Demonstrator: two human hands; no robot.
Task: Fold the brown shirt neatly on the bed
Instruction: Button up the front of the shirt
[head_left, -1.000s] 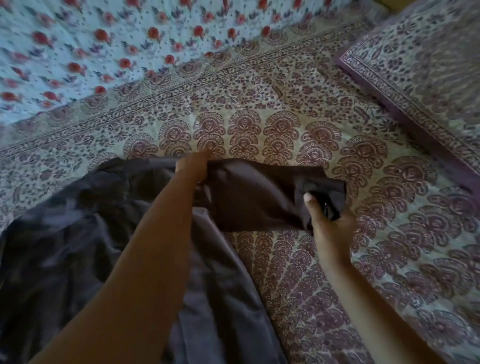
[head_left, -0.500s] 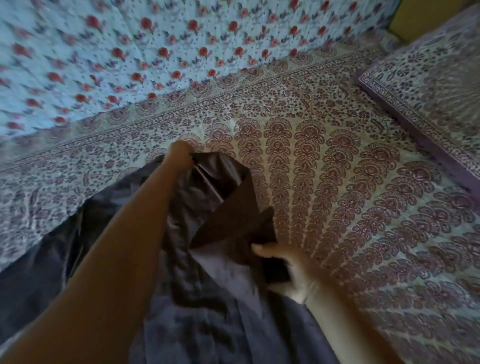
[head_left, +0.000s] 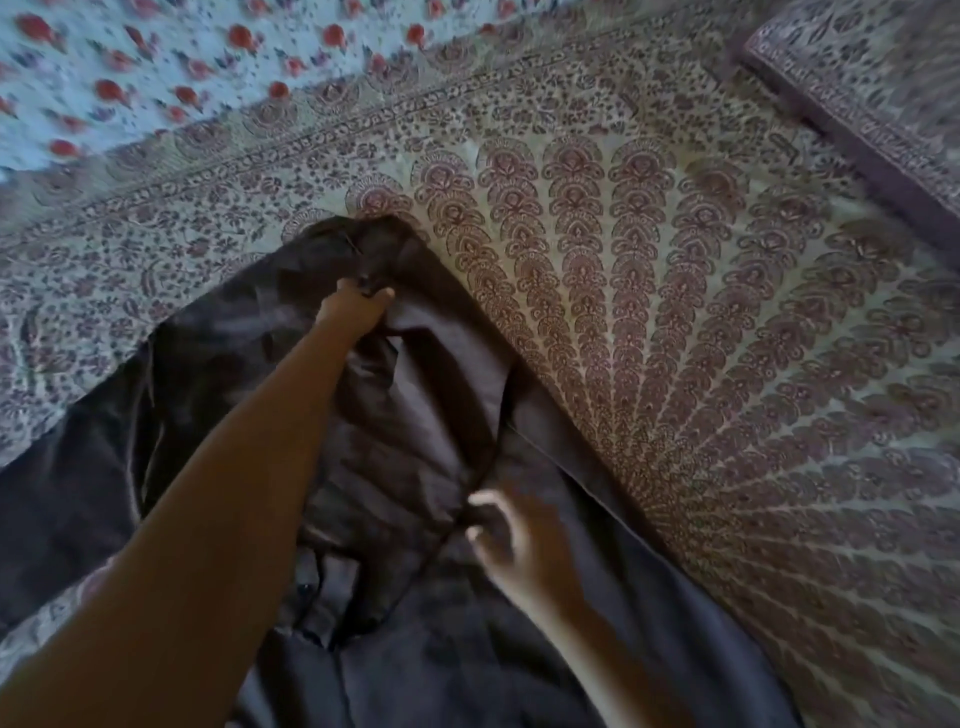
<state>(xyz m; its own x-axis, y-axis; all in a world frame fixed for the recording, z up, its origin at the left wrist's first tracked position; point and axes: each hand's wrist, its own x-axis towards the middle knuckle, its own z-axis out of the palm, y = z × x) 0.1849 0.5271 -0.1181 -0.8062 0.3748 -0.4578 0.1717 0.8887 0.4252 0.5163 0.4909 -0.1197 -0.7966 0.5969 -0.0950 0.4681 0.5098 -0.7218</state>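
The dark brown shirt (head_left: 431, 426) lies spread over the patterned bedsheet (head_left: 701, 322), filling the lower left half of the view. Its right sleeve is folded inward across the body of the shirt. My left hand (head_left: 358, 309) pinches the fabric near the shoulder at the shirt's far end. My right hand (head_left: 519, 540) hovers over the end of the folded sleeve, blurred, with its fingers spread and nothing gripped between them.
A pillow (head_left: 872, 104) in matching print lies at the top right corner. A light blue quilt with red flowers (head_left: 156, 67) runs along the far left edge of the bed. Open bedsheet stretches to the right of the shirt.
My right hand carried the sleeve from the right across onto the shirt body, then let go of it. My left hand kept its hold at the shoulder. The view shifted slightly.
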